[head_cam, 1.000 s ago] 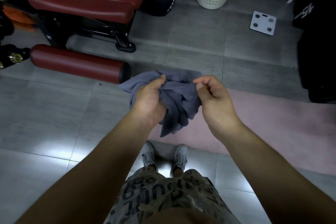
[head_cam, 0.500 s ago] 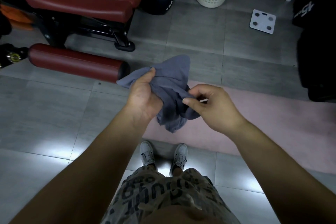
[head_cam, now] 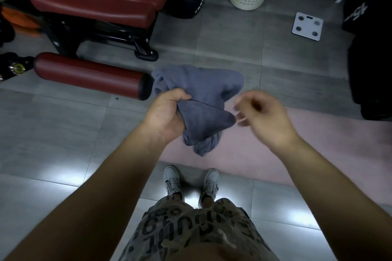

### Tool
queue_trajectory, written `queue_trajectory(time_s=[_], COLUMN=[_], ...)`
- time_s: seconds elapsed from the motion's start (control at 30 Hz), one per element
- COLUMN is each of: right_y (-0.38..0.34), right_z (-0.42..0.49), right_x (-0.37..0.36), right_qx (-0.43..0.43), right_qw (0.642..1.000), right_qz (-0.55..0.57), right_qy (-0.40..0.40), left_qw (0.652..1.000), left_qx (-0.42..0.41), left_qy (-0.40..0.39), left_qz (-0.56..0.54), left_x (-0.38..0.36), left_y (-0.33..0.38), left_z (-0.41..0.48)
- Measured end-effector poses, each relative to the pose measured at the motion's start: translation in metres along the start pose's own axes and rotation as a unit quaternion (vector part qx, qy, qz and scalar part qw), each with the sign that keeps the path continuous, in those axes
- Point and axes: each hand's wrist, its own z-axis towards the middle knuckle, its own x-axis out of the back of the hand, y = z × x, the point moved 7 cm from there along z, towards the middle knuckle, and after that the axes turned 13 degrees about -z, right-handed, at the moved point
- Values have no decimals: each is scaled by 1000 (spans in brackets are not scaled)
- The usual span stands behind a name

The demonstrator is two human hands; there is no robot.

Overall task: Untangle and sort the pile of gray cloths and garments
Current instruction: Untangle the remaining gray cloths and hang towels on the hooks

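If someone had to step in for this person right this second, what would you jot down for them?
Left hand: grips the bunched gray cloth, held up over the floor.
Right hand: blurred beside the cloth's corner; grip unclear.
Done: no sorted cloths in view.
To do: shake this cloth open and set it aside; the pile itself is out of view.

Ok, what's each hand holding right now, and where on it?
Left hand grips the gray cloth by a bunched fold near its middle. Right hand is blurred beside the cloth's corner; a hold cannot be told.
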Motion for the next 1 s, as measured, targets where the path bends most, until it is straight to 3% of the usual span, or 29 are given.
queue_trajectory(time_s=[0.07, 0.13, 0.37, 0.6, 0.7, 0.83, 1.0], right_y=[20, 35, 38, 60, 54, 45, 24], right_z=[14, 23, 22, -2, -5, 15, 23], right_x=[12, 10, -4, -27, -31, -14, 6], right_qx=[-113, -186, -275, -390, -367, -251, -128], right_qw=[992, 980, 916, 869, 872, 899, 917], right_qz=[49, 73, 240, 169, 190, 325, 361], right_qy=[31, -24, -168, -256, -263, -149, -113], left_qw=[998, 992, 976, 967, 969, 977, 990], left_qx=[28, 52, 125, 139, 131, 91, -9], left_qy=[-53, -107, -157, -178, -180, -167, -34], left_qz=[20, 34, 89, 114, 106, 93, 138], left_x=[-4, -7, 4, 14, 18, 27, 49], left_y=[1, 1, 2, 2, 3, 16, 31], left_z=[-4, -7, -13, -18, -19, -12, 7])
